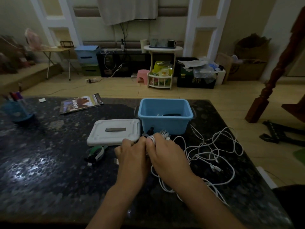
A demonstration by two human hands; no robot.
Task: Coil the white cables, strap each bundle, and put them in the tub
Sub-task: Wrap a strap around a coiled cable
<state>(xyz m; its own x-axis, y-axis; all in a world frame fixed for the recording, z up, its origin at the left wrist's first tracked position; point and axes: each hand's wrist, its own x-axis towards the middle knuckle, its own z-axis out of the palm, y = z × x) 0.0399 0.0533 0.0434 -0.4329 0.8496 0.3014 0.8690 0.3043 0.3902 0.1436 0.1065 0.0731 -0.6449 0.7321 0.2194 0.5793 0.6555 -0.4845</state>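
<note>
Pinching a white cable coil (pixel 152 140) between left hand (pixel 132 156) and right hand (pixel 166 156), steadying it for strapping; blue tub (pixel 165 124) waits just beyond; loose cables (pixel 214 152) right.

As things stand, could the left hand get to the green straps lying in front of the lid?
Probably yes: the green straps lie just beside the left hand with bare table between, though it would first have to release the cable bundle.
</note>
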